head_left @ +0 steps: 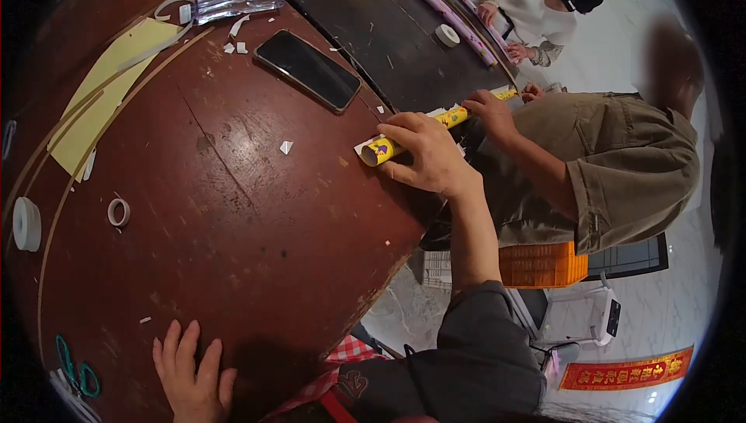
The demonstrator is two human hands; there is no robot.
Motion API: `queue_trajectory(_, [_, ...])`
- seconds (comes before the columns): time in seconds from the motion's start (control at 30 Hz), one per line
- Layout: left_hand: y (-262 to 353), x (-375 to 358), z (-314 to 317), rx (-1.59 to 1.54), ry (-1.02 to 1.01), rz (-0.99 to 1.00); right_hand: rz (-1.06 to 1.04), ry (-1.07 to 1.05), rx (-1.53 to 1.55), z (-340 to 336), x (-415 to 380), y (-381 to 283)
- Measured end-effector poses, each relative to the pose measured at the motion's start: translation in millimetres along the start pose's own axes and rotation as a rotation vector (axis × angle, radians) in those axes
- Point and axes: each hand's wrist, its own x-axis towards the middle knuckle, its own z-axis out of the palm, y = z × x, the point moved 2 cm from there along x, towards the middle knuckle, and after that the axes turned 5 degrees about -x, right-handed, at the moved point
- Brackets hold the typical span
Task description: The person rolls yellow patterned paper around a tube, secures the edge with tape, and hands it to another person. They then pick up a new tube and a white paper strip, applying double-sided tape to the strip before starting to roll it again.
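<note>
My right hand (426, 151) is closed around the near end of a yellow patterned paper tube (379, 151), thumb on one side and fingers over the other. The tube's open round end faces the table, with a strip of white paper beside it. Farther along, a co-worker's hand (493, 116) rests on the same tube. My left hand (193, 372) lies flat on the reddish-brown table (264, 268), fingers spread, holding nothing. A smartphone (308, 70) with a dark screen lies a short way from my right hand.
Tape rolls (119, 212), a white roll (27, 224), yellow paper (109, 97), thin curved strips, a clear plastic package (239, 2) and teal-handled scissors (89, 380) lie about. Another person (536, 11) handles pink tubes (443, 10). Beyond the table edge stands an orange crate (544, 265).
</note>
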Motion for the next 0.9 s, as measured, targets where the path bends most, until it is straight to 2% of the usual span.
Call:
queue_trajectory(0.13, [2.2, 0.6, -1.6, 0.009, -0.007, -0.026, -0.043, -0.013, 0.134, -3.6, 4.2, -4.4])
queue_trajectory(0.4, [0.5, 2.2, -1.6, 0.016, -0.019, -0.035, 0.028, 0.031, 0.251, 3.2, -1.0, -1.1])
queue_trajectory(0.6, [-2.6, 1.7, 0.7, 0.011, -0.002, -0.018, -0.052, 0.032, 0.18, -3.3, 9.5, -10.2])
queue_trajectory(0.9, [-7.6, 1.6, 4.5, 0.064, 0.022, 0.014, -0.04, -0.044, 0.226, -0.8, 19.1, -10.1])
